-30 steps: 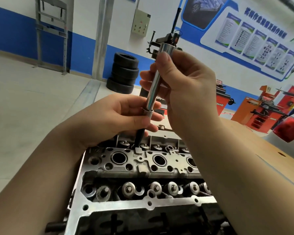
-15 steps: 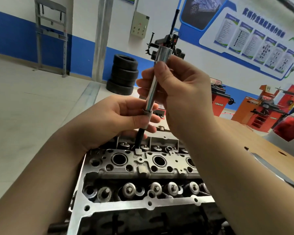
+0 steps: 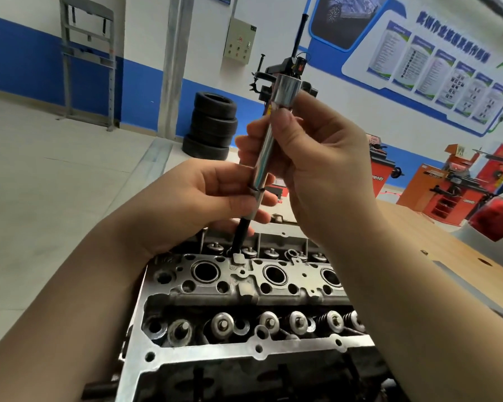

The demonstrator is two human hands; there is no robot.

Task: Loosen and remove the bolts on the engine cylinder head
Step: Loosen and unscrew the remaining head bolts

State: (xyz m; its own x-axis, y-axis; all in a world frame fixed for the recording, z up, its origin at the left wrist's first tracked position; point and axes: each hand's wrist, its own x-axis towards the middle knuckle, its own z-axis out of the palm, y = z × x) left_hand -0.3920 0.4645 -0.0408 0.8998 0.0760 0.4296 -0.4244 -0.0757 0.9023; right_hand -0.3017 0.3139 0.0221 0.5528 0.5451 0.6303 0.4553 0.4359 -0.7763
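Both forearms are reaching in from the lower corners, converging toward the centre. The left hand (image 3: 212, 195) is curling its fingers and thumb around something slim (thumb lying on top), while the right hand (image 3: 311, 158) is pinching higher up, wrist bent, fingers wrapping from behind

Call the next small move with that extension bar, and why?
Probably keep twirling the extension bar with the right hand while the left hand steadies its lower joint. The dark bolt shank already stands well above the cylinder head, so finger-spinning, then lifting straight up, should free it.
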